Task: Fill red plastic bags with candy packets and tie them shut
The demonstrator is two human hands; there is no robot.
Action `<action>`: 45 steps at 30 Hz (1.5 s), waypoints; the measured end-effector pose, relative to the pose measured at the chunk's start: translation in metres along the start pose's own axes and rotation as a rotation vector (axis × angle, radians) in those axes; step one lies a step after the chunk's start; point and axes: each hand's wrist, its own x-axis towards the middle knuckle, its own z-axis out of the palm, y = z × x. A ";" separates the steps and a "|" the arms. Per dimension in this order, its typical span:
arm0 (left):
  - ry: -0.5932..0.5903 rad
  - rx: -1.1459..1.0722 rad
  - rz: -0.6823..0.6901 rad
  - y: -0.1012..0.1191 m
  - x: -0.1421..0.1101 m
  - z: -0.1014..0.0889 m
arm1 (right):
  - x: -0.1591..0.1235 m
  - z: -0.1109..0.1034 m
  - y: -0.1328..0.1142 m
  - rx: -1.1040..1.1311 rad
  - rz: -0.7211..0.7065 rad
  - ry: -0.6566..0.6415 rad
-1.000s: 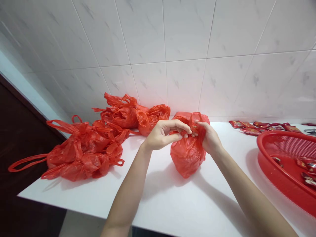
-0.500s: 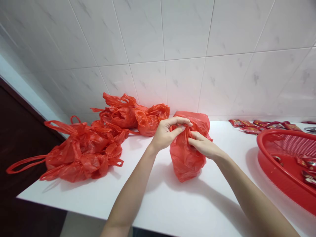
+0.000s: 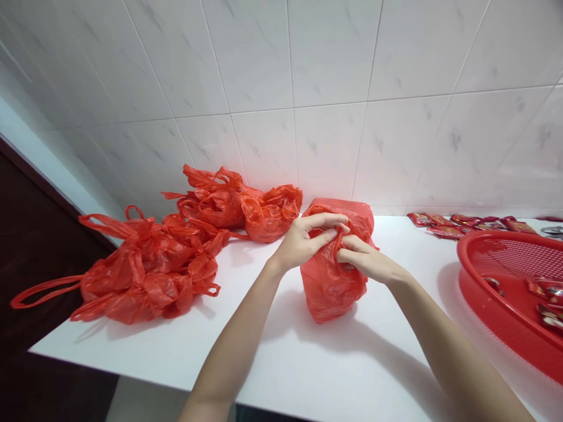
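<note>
A red plastic bag point(image 3: 329, 287) hangs from my two hands just over the white table, its lower part rounded and crinkled. My left hand point(image 3: 310, 237) pinches the gathered top of the bag between thumb and fingers. Close beside it on the right, my right hand point(image 3: 367, 258) also grips the bag's bunched film, with its fingertips partly tucked in the folds. Behind them, against the wall, lies more red plastic point(image 3: 345, 208), which looks like a flat stack of bags. What the held bag contains is hidden.
Several knotted red bags point(image 3: 149, 269) are heaped at the left of the white table point(image 3: 281, 363), with more bags point(image 3: 246, 205) by the tiled wall. At the right stands a red mesh basket point(image 3: 488, 293) holding small packets. Red packets point(image 3: 466, 223) lie behind it.
My left hand has shifted slightly to the right along the bag's top, closer to my right hand. The bag's lower end has swung slightly left.
</note>
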 end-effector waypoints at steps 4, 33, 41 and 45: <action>0.074 0.076 -0.016 -0.002 0.002 -0.001 | 0.000 -0.002 -0.001 0.120 -0.046 -0.020; 0.267 0.184 0.185 0.004 -0.001 0.007 | 0.013 -0.012 0.005 0.396 0.190 0.162; 0.015 0.318 0.326 0.022 -0.010 0.021 | 0.011 -0.016 0.003 0.484 0.174 0.123; -0.071 0.425 0.257 0.018 -0.014 0.022 | 0.009 -0.019 -0.001 0.455 0.111 0.106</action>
